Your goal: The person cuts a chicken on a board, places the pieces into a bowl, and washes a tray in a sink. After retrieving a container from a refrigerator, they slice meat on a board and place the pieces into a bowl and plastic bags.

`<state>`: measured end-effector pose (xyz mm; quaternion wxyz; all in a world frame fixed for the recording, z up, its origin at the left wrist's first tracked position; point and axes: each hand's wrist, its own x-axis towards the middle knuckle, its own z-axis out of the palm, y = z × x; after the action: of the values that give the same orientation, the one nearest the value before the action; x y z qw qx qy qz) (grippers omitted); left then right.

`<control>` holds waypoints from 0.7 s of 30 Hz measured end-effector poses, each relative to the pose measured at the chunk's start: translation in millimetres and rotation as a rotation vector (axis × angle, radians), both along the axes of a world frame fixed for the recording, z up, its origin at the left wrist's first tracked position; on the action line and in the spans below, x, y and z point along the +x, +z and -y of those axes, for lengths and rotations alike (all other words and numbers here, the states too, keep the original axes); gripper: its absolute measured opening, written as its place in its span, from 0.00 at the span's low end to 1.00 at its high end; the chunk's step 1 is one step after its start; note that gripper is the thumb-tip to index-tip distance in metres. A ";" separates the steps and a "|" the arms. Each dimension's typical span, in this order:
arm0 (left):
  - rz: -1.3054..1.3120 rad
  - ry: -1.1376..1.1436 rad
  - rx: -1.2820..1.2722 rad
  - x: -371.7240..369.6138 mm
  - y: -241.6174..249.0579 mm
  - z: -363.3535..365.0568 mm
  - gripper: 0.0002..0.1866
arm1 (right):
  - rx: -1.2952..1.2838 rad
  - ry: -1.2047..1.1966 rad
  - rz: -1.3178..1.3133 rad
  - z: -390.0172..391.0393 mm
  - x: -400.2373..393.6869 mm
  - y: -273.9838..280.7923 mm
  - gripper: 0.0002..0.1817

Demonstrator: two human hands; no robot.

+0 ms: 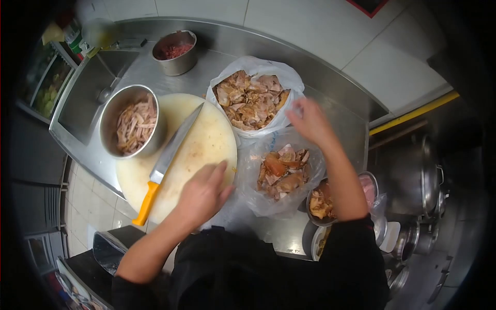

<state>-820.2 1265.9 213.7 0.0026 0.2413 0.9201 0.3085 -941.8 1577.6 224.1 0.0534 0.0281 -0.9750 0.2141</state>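
Note:
My left hand [206,192] is over the lower right edge of the round cutting board [204,150], fingers stretched out and holding nothing. A knife [168,155] with an orange handle lies across the board to its left. My right hand [309,120] has its fingers curled at the right rim of a white plastic bag [294,77], seemingly pinching it. Chopped cooked meat [250,98] fills this bag. Below it, a clear plastic bag [248,181] holds larger meat pieces [283,170]. A metal pot [106,126] with sliced meat strips [135,126] stands at the board's upper left.
Behind the board stands a small metal pot [178,64] with reddish meat. A sink [77,111] is at the left. Bowls of food [321,204] sit by my right forearm. Large metal pots [413,175] stand at the right, and a wall [310,28] runs behind the counter.

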 end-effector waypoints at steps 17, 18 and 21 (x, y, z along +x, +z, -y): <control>0.149 0.500 -0.311 -253.1 -20.6 -67.3 0.32 | -1.095 -0.317 -0.034 -14.1 -68.4 -4.7 0.21; 0.139 0.475 -0.282 -270.5 -31.3 -66.4 0.26 | -1.124 -0.251 -0.033 -14.1 -60.1 6.0 0.21; 0.041 0.418 -0.148 -313.2 -57.0 -61.2 0.17 | -1.174 -0.350 0.008 -32.3 -53.4 -14.0 0.15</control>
<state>-1133.4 1327.2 156.7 -0.0250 0.0382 0.9700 0.2389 -995.2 1609.9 210.1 0.0909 -0.1676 -0.6844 0.7038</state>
